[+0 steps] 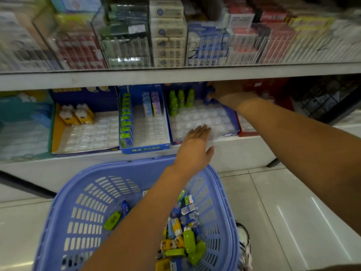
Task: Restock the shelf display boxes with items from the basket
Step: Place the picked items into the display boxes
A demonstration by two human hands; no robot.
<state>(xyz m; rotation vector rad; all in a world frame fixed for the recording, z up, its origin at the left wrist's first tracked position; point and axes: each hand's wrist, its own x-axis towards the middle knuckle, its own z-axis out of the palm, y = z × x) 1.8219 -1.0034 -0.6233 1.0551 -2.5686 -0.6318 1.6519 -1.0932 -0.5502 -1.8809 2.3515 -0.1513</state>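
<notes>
Head view: right hand (224,93) grips blue item (207,99) in display box (232,124); left hand (195,145) flat at its front.

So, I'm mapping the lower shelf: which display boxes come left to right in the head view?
Teal box → yellow-sided box → blue box with green packs → blue box with green bottles → red box.
</notes>
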